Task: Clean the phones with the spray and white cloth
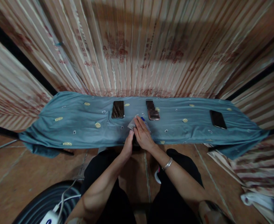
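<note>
My right hand, wearing a silver bangle on the wrist, presses a thin greyish-white cloth near the front edge of the covered table. Beside it my left hand is closed, thumb up. A dark object shows between the two palms; its kind is mostly hidden. Partly under my right fingers lies a white and blue packet. Just beyond my hands, a black phone lies to the left and another phone, its surface pixelated, to the right. A third phone rests at the far right.
A teal patterned cloth covers the narrow table. Striped curtains hang behind and at both sides, with black poles at the corners. On the tiled floor at lower left, a white power strip with cables sits on a dark ribbed round object.
</note>
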A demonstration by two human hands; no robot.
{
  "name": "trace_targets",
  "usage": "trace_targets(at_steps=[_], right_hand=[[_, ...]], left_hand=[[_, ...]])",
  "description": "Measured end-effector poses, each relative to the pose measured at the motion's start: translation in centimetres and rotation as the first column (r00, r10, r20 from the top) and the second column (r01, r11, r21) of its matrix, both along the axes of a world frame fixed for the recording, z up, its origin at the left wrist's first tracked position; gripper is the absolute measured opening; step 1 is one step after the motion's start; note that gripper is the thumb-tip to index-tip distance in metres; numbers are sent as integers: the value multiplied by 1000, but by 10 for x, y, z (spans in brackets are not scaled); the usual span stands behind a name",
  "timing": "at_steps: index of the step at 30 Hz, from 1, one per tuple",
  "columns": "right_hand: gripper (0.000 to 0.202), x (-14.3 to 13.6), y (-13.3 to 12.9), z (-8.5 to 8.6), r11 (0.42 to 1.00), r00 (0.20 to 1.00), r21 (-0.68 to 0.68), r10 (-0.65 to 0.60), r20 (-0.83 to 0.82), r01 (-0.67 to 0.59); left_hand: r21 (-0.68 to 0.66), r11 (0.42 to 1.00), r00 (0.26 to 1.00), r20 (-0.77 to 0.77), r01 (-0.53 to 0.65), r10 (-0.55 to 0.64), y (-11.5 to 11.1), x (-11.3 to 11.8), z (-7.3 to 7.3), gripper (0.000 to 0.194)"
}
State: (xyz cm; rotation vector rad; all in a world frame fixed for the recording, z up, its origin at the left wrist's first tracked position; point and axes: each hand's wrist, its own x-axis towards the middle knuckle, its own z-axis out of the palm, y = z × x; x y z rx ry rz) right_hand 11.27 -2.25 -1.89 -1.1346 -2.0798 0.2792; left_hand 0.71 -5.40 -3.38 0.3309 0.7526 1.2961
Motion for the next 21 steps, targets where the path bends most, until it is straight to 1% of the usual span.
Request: trace_targets(at_steps=[1,2,6,9,15,21], right_hand=[[54,1,1,0,1000,1000,-5,-1,7,1],[54,1,1,-1,1000,1000,-10,-2,15,2],[56,5,2,-4,999,999,-43,-11,40,13],[57,9,3,-8,997,998,-71,-27,49,30],[57,16,4,-12,997,998,-66,-44,40,47],[56,16,4,-12,998,998,-48,-44,52,47]], left_hand=[[11,999,999,-16,-43,43,-1,1,4,45],[18,999,999,-11,-48,48,-2,1,9,47],[-17,995,989,112,99,-97,-6,-1,27,59],[-25,991,979,165,128,-122,-7,-5,35,62],[-69,989,972,202,132,-116,-6,-9,42,66],[-91,986,973,199,137,-117,-6,-9,44,69]])
